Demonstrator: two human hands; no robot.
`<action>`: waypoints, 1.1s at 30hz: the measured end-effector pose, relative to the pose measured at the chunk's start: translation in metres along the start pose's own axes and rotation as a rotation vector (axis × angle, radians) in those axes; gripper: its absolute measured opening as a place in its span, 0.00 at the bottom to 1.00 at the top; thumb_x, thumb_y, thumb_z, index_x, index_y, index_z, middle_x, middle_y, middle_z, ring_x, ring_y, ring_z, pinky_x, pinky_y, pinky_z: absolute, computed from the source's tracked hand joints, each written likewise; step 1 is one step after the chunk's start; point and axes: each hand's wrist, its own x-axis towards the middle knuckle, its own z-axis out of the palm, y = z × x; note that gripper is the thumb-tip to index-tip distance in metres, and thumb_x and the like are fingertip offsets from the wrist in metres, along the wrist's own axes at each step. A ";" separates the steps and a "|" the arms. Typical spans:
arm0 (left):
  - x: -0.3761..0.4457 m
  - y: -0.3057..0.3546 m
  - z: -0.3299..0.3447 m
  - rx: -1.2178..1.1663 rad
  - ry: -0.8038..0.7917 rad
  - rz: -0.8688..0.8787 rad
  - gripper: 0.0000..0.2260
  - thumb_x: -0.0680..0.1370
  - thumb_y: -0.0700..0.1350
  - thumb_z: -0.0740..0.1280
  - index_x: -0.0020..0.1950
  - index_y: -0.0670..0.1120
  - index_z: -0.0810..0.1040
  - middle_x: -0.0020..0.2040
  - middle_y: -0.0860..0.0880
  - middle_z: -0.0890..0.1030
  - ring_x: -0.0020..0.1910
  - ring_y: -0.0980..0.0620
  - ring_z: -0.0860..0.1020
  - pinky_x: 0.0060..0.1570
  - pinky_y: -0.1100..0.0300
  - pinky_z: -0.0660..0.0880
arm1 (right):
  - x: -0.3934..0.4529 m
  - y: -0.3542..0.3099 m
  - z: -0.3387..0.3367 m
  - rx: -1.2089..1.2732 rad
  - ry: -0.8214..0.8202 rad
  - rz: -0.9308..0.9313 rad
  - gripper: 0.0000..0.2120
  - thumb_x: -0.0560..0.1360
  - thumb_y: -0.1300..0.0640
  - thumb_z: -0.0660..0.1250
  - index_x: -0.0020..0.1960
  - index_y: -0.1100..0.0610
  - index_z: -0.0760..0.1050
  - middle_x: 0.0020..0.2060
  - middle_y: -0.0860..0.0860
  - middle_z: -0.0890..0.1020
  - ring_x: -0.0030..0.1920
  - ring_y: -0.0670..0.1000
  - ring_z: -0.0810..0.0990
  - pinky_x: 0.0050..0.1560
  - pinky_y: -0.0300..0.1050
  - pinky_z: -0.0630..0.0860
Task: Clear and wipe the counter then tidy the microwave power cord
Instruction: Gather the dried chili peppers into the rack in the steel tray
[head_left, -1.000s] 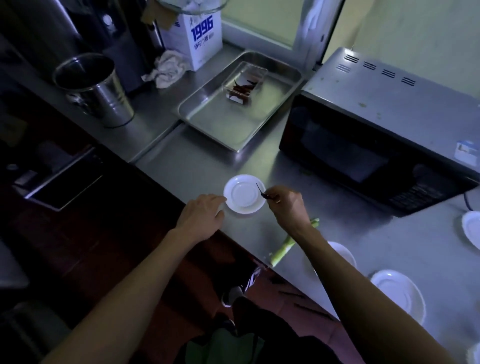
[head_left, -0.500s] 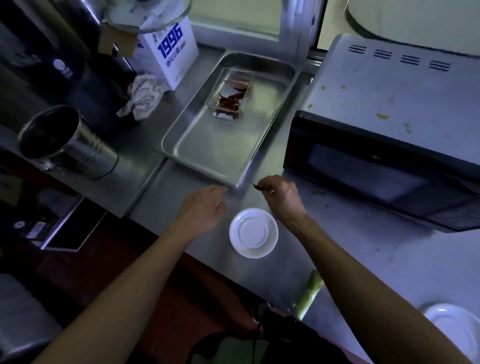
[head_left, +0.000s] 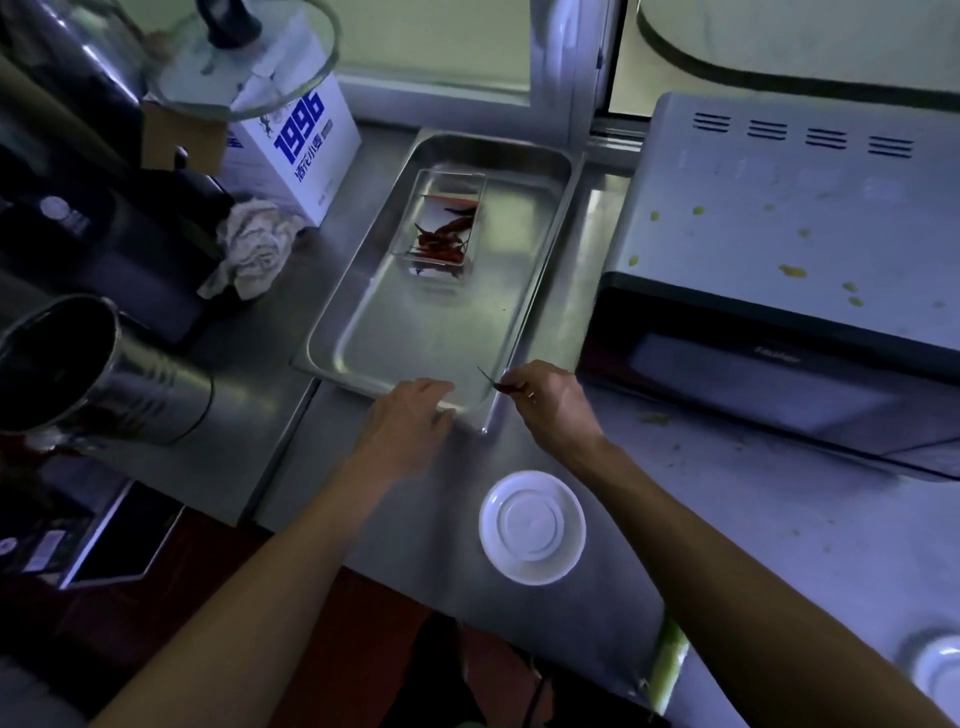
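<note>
My right hand (head_left: 550, 402) pinches a small dried red chili (head_left: 501, 383) over the near right corner of the steel tray (head_left: 415, 332). My left hand (head_left: 408, 423) reaches to the tray's near rim with relaxed fingers and holds nothing. Inside the tray stands a clear box (head_left: 447, 228) with several red chilies. A white saucer (head_left: 532, 527) lies on the steel counter (head_left: 727, 519) below my right hand. The microwave (head_left: 779, 291) stands at the right, with yellow-green specks on its top. A crumpled cloth (head_left: 257, 247) lies left of the tray.
A steel canister (head_left: 98, 374) stands at the left, dark appliances behind it. A white box marked 1996 (head_left: 296, 140) carries a glass lid (head_left: 244, 57). A green vegetable stalk (head_left: 670, 660) lies at the counter's front edge. Another white dish (head_left: 935, 670) shows at the lower right.
Both hands have moved away from the saucer toward the tray. My right hand carries the chili from the saucer's rim to the tray's near right corner. The view has shifted forward.
</note>
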 end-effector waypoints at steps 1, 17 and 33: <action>0.008 -0.006 -0.003 0.003 -0.009 0.018 0.18 0.79 0.48 0.66 0.69 0.47 0.76 0.66 0.46 0.78 0.65 0.42 0.75 0.62 0.46 0.73 | 0.007 -0.002 0.004 -0.002 0.000 0.006 0.10 0.73 0.66 0.68 0.50 0.55 0.84 0.46 0.53 0.85 0.47 0.56 0.83 0.50 0.50 0.79; 0.165 -0.109 -0.068 -0.064 -0.040 0.201 0.21 0.82 0.53 0.60 0.75 0.53 0.67 0.74 0.51 0.70 0.70 0.47 0.70 0.68 0.50 0.67 | 0.182 -0.053 0.043 -0.165 0.159 0.107 0.09 0.74 0.68 0.68 0.50 0.60 0.84 0.46 0.57 0.85 0.45 0.54 0.83 0.48 0.47 0.79; 0.278 -0.125 -0.106 -0.086 0.016 0.365 0.17 0.81 0.48 0.63 0.70 0.47 0.74 0.67 0.48 0.76 0.64 0.46 0.74 0.62 0.49 0.72 | 0.283 -0.044 0.069 -0.274 0.184 0.132 0.09 0.75 0.68 0.69 0.50 0.58 0.84 0.45 0.52 0.85 0.42 0.46 0.80 0.43 0.36 0.75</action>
